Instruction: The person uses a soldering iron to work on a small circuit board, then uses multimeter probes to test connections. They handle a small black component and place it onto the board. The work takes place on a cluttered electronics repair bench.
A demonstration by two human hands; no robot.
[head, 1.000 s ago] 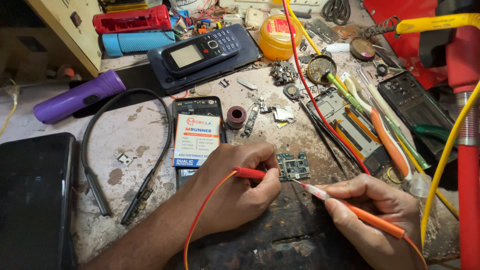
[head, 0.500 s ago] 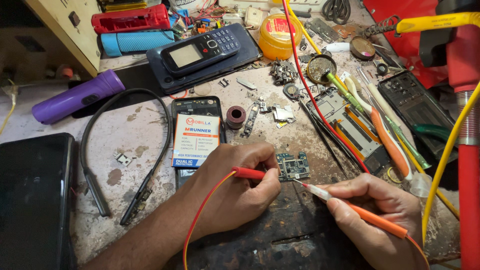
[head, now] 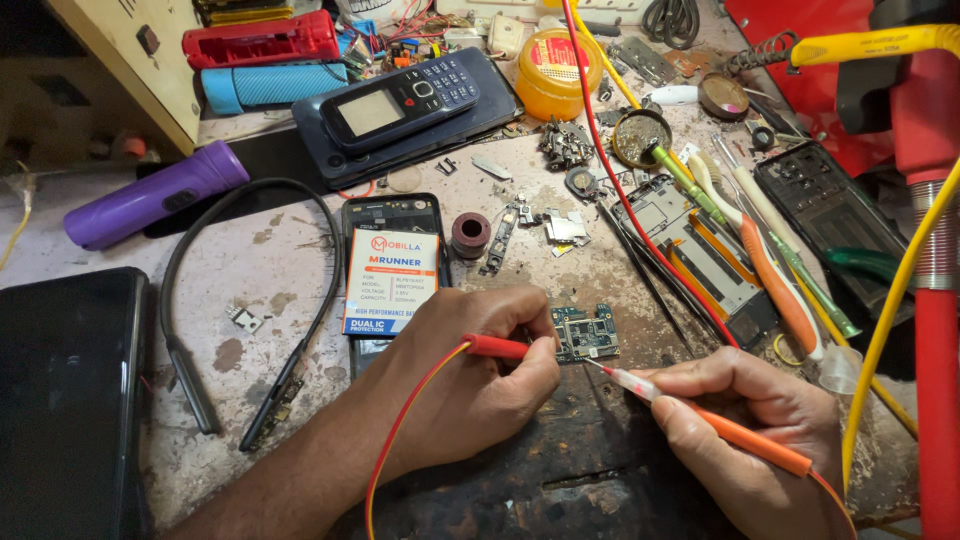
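Crowded workbench point(head: 300, 260); both hands' probes touching circuit board point(head: 585, 333).

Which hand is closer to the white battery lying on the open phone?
Left. The left hand rests just right of the white battery, nearly touching it; the right hand sits farther right, beyond the small circuit board.

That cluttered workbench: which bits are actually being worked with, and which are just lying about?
In use:
left hand with red probe
right hand with orange probe
small circuit board

Lying about:
keypad phone
purple torch
neckband earphones
yellow jar
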